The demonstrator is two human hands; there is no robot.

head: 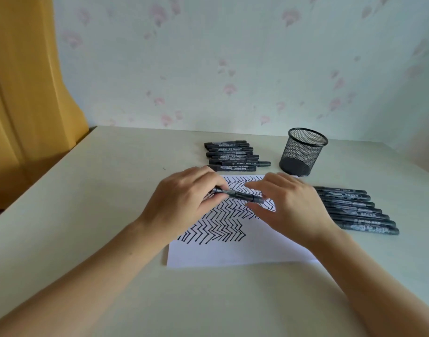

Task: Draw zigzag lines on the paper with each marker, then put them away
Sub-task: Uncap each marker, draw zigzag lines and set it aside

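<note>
Right now both hands meet over the middle of the frame, sharing one marker (237, 196) that lies almost level above the paper (233, 254), its long axis running left to right with a slight drop toward the right. The left hand (184, 203) pinches the left end between thumb and fingers; the right hand (291, 207) closes its fingertips (253, 201) on the right end, other fingers loosely spread. Whether the cap is coming off or going on I cannot tell — the seam is blurred and partly hidden under the fingers. The coming move turns on that axis: any pull or push has to run along the marker's length, the hands moving apart or together sideways across the frame. Zigzag rows already cover most of the sheet's upper part, with bare white along the bottom. One row of markers (230, 154) lies above the paper near the frame's centre, another row (354, 210) to the right of it, just beside the right wrist. The mesh cup (303, 152), upper right of the paper, looks empty — and sits nearer the right hand, so putting away would likely fall to that side.
</note>
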